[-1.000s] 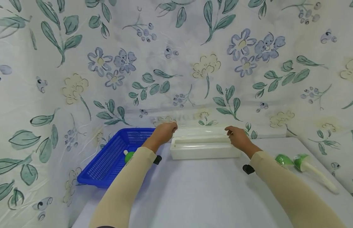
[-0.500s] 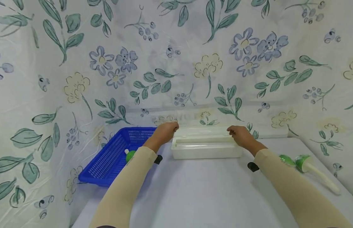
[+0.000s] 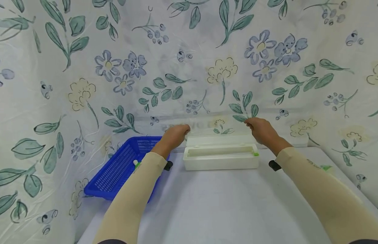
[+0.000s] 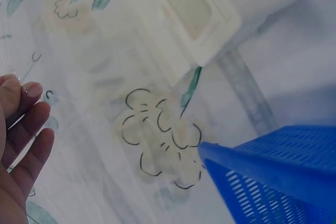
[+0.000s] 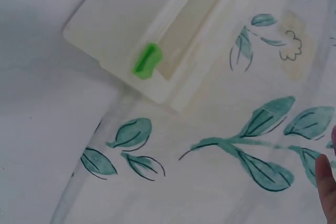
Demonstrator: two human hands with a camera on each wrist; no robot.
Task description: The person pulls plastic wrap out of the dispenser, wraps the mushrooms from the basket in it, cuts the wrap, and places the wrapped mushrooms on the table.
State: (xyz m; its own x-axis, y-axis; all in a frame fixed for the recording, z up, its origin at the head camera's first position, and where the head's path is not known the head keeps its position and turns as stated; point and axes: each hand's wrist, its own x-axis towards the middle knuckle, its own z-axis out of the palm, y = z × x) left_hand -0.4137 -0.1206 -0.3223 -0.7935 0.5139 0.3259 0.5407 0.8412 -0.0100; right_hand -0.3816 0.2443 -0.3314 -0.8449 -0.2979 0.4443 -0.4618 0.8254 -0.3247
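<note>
A long white box (image 3: 221, 162) stands on the table against the flowered backdrop, with a green latch (image 3: 255, 154) at its right end. Its clear lid (image 3: 219, 131) is raised nearly upright behind it. My left hand (image 3: 176, 134) pinches the lid's top left corner and my right hand (image 3: 258, 128) pinches the top right corner. The left wrist view shows my left fingers (image 4: 23, 124) beside the hazy lid, with the box's (image 4: 210, 19) open cavity beyond. In the right wrist view the box (image 5: 142, 30) and its green latch (image 5: 147, 60) lie below, and only a fingertip (image 5: 325, 182) shows.
A blue mesh basket (image 3: 122, 167) sits left of the box, with a green and white item (image 3: 135, 164) inside, partly behind my left sleeve. A green item (image 3: 326, 167) peeks out behind my right sleeve. Flowered cloth (image 3: 85, 84) walls the back and both sides.
Both hands have risen from the box's top corners, swinging the clear lid up from flat to nearly upright. The box's cavity is now uncovered.
</note>
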